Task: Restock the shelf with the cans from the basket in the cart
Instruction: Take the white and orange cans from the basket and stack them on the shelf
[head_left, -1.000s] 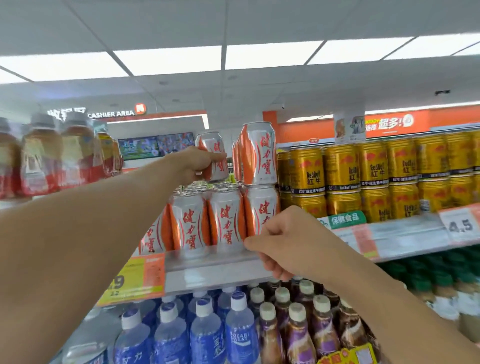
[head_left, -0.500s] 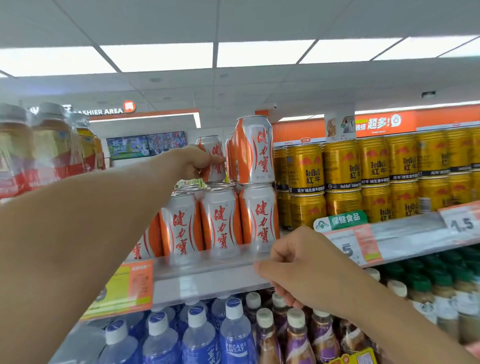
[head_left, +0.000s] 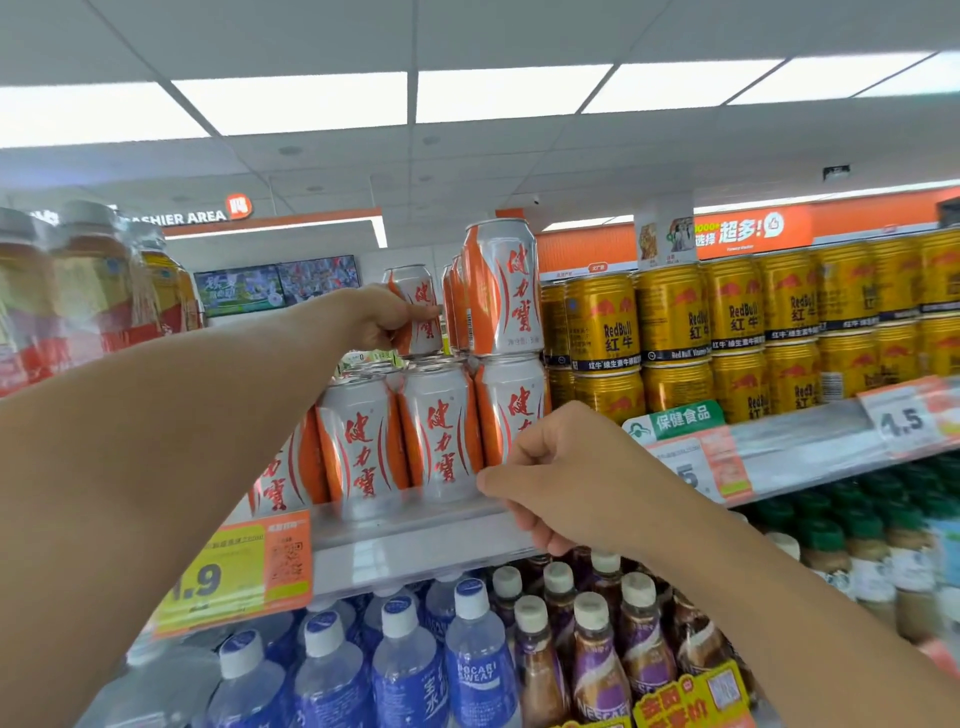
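Starting nearest, at 6 o'clock: looks down past the blue-capped bottles (head_left: 470, 670) on the lower level, untouched and no part of the job. Sets the right hand (head_left: 566, 478) at 5 o'clock, fingers curled under, against the front lip of the shelf (head_left: 415, 540), just before the front row of cans (head_left: 363, 447). Cannot tell whether gripping the lip or only resting there. Judged as bracing for the high reach, or guarding the front row against a knock.

Stretches the left arm in from 9 o'clock toward the centre, over the front row. Wraps the left hand (head_left: 374, 319) round a white-and-orange can (head_left: 423, 306), thumb across its face, holding it upright, label forward, on or just above the lids of the bottom layer; cannot see contact. Places it immediately left of the stacked upper can (head_left: 501, 288), so evidently building a second tier from the right and from the back, each newcomer propped by its neighbour.

Calls for a level set-down, rim seated in the lid below, since tipping here could topple the tier forward.

Leaves the gold cans (head_left: 675, 312) at 2 o'clock alone, a different product already two high. Shows no basket or cart, so cannot judge the remaining stock.
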